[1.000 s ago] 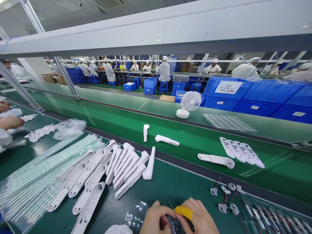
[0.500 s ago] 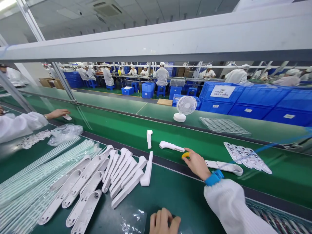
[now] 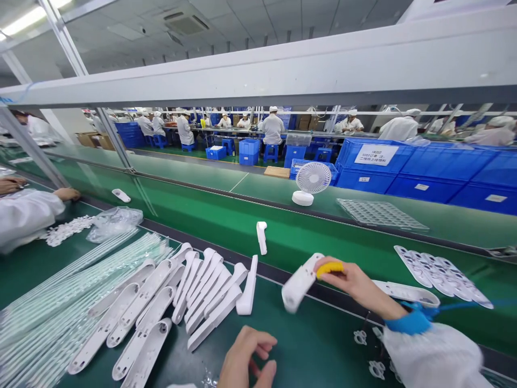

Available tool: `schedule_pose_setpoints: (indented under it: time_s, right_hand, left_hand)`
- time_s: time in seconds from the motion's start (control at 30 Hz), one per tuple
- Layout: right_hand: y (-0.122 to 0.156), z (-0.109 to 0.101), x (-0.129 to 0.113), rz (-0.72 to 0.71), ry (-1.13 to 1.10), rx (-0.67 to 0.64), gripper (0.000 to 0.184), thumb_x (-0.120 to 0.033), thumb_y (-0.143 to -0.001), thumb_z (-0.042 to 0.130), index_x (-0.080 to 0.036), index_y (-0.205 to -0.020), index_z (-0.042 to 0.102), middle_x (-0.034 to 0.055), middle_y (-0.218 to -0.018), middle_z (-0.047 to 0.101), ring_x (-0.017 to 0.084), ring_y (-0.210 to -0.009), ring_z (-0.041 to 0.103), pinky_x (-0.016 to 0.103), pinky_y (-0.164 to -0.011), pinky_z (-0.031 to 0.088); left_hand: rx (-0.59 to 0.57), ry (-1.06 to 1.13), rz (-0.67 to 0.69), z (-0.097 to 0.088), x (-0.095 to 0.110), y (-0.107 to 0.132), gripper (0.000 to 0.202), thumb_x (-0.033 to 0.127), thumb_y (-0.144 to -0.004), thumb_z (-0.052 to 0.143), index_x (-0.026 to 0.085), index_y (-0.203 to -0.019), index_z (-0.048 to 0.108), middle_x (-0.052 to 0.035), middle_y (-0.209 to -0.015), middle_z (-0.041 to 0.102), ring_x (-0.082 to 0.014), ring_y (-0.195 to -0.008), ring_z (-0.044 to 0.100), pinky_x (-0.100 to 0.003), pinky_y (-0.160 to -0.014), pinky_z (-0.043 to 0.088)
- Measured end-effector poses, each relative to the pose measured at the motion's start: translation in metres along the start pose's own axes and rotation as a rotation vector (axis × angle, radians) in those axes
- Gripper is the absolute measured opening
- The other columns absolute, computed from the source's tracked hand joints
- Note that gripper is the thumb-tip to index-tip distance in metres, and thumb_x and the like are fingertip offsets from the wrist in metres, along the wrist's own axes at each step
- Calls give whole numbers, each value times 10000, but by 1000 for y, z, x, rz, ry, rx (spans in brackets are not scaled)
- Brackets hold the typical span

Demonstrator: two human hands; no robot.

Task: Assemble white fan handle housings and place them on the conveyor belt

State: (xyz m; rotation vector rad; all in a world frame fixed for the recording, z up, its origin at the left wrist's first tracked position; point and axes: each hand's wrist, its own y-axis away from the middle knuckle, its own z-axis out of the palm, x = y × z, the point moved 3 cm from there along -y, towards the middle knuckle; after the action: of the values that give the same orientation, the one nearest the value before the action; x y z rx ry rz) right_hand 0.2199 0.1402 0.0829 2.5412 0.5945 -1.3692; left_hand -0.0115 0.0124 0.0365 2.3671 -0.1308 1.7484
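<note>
Head view: a white handheld housing is gripped at its upper end by the right hand, body hanging toward 8 o'clock of the fingers. The left hand is held loosely curled and empty at 6 o'clock, above the green bench.

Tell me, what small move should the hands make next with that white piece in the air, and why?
Probably bring the white housing back toward the left hand over the near work mat. The right hand holds it by one end above the belt's edge, while the left hand waits open and empty below, so meeting there looks likely.
</note>
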Motion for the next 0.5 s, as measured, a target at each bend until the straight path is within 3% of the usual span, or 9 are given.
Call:
schedule_pose_setpoints:
  time_s: [0.07, 0.17, 0.3, 0.4, 0.5]
  right_hand:
    - [19, 8, -27, -38, -140, -192, 229, -404, -787, 537, -191, -787, 621, 31, -897, 579, 160, -815, 565, 275, -750, 468]
    - [38, 28, -58, -38, -388, -489, 198, -372, -766, 585, -181, -784, 635, 32, -859, 561, 145, -762, 555, 278, -719, 464]
    - [46, 51, -72, 29, -582, -782, 291, -415, -710, 632, -165, -859, 642, 24, -808, 571, 131, -747, 558, 281, -748, 441]
    - [45, 61, -74, 29, -603, -889, 354, -443, -691, 639, -148, -886, 647, 18, -788, 570, 111, -723, 551, 247, -735, 426]
    - [43, 64, -74, 11, -584, -911, 372, -456, -706, 619, -145, -907, 651, 15, -779, 579, 109, -724, 557, 234, -729, 424]
  left_hand:
    - [-95, 226, -96, -4, 3, -6, 272, 301, -744, 553, 182, -988, 569, -66, -905, 557, -149, -764, 540, -218, -575, 450]
    - [-229, 518, -196, 2, 10, -13, 484, 487, -695, 614, 162, -1047, 547, -103, -989, 568, -130, -718, 535, -191, -487, 439]
    - [-399, 775, -101, 12, 23, -16, 624, 448, -600, 732, 227, -1143, 518, -93, -1078, 577, -80, -658, 534, -137, -448, 382]
    - [-429, 808, -6, 12, 28, -15, 574, 380, -575, 771, 204, -1086, 578, -88, -1005, 615, -87, -688, 551, -146, -509, 392]
    - [-384, 733, -22, 10, 24, -15, 514, 316, -545, 800, 156, -999, 620, -60, -846, 638, -87, -653, 557, -151, -529, 422]
